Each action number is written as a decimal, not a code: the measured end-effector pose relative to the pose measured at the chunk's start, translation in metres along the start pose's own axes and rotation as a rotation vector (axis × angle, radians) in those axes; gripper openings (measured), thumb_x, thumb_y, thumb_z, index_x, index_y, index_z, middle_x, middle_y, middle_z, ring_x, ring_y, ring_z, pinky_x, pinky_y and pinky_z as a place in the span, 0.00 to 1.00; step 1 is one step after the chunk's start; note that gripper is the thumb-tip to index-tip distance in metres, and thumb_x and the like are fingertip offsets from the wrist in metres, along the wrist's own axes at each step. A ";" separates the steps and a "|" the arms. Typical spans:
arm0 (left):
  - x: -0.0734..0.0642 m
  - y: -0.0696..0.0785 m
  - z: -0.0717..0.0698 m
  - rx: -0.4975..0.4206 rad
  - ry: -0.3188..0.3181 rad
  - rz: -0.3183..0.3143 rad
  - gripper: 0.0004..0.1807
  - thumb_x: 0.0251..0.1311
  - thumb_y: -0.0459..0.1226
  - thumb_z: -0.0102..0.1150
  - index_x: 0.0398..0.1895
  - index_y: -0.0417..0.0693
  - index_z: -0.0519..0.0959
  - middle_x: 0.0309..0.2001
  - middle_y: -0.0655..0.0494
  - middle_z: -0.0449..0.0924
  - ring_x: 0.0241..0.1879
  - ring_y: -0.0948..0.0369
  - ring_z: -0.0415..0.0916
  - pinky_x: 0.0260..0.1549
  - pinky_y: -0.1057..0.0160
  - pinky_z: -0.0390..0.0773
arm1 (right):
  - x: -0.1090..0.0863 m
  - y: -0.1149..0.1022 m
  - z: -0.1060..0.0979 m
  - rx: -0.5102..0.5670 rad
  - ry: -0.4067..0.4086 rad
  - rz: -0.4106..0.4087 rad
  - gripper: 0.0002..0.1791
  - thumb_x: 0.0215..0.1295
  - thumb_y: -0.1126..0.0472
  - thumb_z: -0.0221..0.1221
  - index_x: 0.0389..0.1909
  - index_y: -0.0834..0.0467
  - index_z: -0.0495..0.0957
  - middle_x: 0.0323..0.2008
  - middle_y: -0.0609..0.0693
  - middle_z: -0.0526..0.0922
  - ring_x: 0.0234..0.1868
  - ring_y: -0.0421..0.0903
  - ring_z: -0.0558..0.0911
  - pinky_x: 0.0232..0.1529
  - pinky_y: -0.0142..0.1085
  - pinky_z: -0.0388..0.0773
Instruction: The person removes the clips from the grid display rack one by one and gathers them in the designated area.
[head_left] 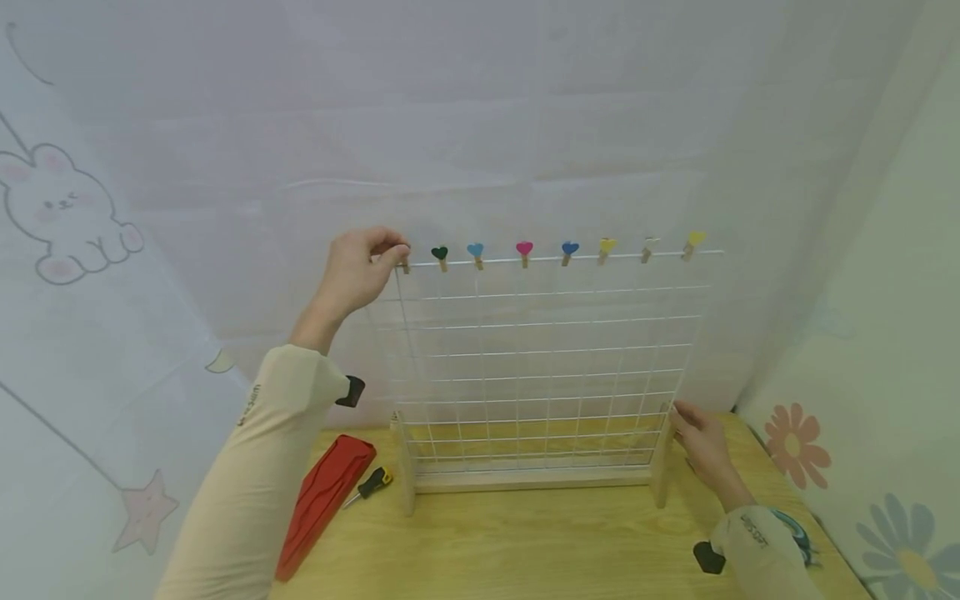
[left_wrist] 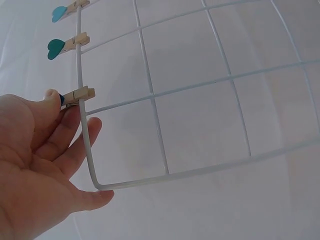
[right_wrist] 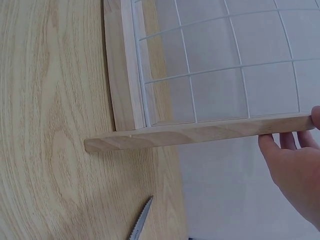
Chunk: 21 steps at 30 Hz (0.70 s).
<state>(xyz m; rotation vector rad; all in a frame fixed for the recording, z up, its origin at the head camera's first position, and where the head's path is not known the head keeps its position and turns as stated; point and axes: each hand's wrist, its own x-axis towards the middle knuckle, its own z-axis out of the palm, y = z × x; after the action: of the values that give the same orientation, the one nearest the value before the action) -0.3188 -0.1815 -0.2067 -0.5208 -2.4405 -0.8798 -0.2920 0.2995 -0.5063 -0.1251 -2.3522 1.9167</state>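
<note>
Eight heart-topped clothespins line the top wire of a white grid. The left hand pinches the end clothespin, clipped near the grid's corner, thumb on its heart and the lower fingers spread beside the wire. The right hand grips the upper end of the grid's wooden upright, fingertips touching its side.

Light is soft and dim — the head view hazy, mauve-grey at the top, yellower at right. In both wrist views the wire grid bows with lens distortion — a thin shadow edges the wooden base, upper left in the right one.
</note>
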 end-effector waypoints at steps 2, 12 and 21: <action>0.000 0.000 0.000 -0.002 0.004 -0.009 0.12 0.68 0.37 0.54 0.44 0.38 0.81 0.43 0.43 0.83 0.53 0.46 0.76 0.54 0.46 0.71 | 0.000 0.000 0.000 0.004 -0.007 -0.003 0.31 0.77 0.54 0.44 0.69 0.72 0.52 0.67 0.71 0.58 0.66 0.60 0.63 0.60 0.36 0.66; -0.002 0.000 0.004 -0.021 0.073 -0.003 0.10 0.67 0.36 0.56 0.40 0.39 0.82 0.40 0.44 0.85 0.51 0.49 0.77 0.53 0.49 0.70 | -0.001 -0.001 0.001 0.023 -0.003 0.010 0.31 0.77 0.55 0.44 0.69 0.72 0.52 0.67 0.70 0.57 0.64 0.55 0.66 0.61 0.37 0.65; -0.001 -0.002 0.003 -0.049 0.122 -0.011 0.11 0.67 0.38 0.56 0.41 0.38 0.82 0.41 0.44 0.84 0.50 0.50 0.77 0.48 0.50 0.71 | 0.001 -0.001 0.001 0.037 0.005 0.026 0.30 0.76 0.56 0.44 0.70 0.72 0.51 0.68 0.69 0.57 0.66 0.58 0.62 0.62 0.38 0.64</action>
<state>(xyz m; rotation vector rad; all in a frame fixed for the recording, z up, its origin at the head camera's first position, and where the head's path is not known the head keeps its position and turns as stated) -0.3196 -0.1811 -0.2104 -0.4583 -2.3190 -0.9500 -0.2928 0.2978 -0.5053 -0.1585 -2.3218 1.9686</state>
